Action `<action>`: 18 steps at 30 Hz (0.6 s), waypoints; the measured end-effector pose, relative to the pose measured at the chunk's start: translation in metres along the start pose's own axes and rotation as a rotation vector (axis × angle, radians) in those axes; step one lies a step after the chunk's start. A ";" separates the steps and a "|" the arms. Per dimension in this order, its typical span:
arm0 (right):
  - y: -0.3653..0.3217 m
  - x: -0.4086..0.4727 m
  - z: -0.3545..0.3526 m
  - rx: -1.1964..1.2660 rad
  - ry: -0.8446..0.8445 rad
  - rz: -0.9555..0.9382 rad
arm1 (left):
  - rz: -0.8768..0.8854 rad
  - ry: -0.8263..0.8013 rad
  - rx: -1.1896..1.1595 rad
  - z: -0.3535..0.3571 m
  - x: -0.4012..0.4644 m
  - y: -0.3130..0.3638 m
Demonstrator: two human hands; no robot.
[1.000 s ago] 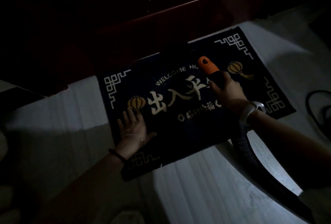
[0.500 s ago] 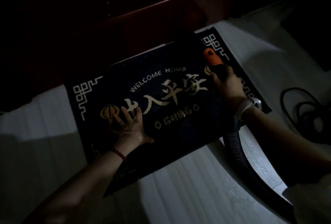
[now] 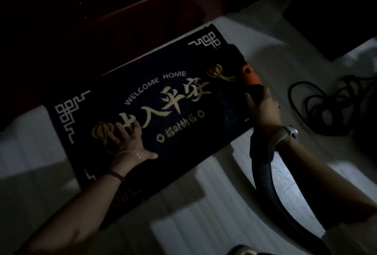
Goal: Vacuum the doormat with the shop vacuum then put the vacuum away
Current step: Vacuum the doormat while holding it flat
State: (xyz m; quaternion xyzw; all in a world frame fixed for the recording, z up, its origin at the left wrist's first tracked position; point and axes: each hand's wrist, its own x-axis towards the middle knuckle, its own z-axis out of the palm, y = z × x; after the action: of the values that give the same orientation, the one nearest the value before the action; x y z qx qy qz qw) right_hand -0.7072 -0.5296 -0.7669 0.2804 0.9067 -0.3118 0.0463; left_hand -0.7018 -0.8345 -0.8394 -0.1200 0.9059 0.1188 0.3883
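Observation:
A dark doormat [image 3: 163, 67] with gold lanterns and "WELCOME HOME" lettering lies on the pale floor in front of a dark red door. My left hand [image 3: 128, 142] presses flat on its left part, fingers spread over a lantern. My right hand [image 3: 262, 106] grips the black vacuum wand just behind its orange collar [image 3: 250, 75], at the mat's right edge. The black ribbed hose [image 3: 263, 175] runs from under my right wrist down to the lower right. The nozzle tip is too dark to make out.
The dark red door [image 3: 142, 6] stands along the mat's far side. A tangle of black cord [image 3: 318, 104] lies on the floor to the right. A dark object [image 3: 334, 30] sits at the upper right. Pale tiled floor [image 3: 200, 214] extends toward me.
My right hand has carried the wand rightward across the mat, from over the middle characters to the right edge. My left hand stays pressed on the mat's left part.

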 end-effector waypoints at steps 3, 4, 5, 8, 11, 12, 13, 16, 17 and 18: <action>0.032 -0.028 -0.008 0.009 0.010 0.051 | 0.005 0.014 -0.021 0.003 0.001 -0.002; 0.042 -0.037 -0.010 0.009 0.012 0.070 | 0.006 0.021 -0.026 0.004 0.001 -0.003; 0.050 -0.044 -0.012 0.008 0.017 0.084 | 0.007 0.030 -0.028 0.006 0.000 -0.004; 0.070 -0.063 -0.020 0.005 0.048 0.131 | 0.020 0.059 -0.033 0.010 -0.004 -0.004; 0.083 -0.078 -0.026 -0.007 0.081 0.145 | 0.042 0.098 -0.034 0.017 -0.011 -0.002; 0.087 -0.083 -0.026 -0.005 0.086 0.151 | 0.059 0.116 -0.019 0.020 -0.014 -0.002; 0.090 -0.088 -0.026 -0.002 0.088 0.154 | 0.100 0.149 0.017 0.024 -0.016 -0.003; 0.097 -0.101 -0.023 0.032 0.074 0.158 | 0.309 0.264 0.187 0.037 -0.025 -0.007; 0.098 -0.104 -0.022 0.053 0.069 0.156 | 0.346 0.253 0.219 0.043 -0.029 -0.009; 0.098 -0.105 -0.022 0.069 0.070 0.146 | 0.353 0.216 0.232 0.047 -0.033 -0.009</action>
State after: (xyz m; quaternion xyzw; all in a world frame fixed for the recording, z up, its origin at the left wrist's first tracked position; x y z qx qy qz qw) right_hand -0.5641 -0.5033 -0.7750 0.3578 0.8736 -0.3287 0.0276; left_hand -0.6448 -0.8241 -0.8480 0.0736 0.9567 0.0664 0.2736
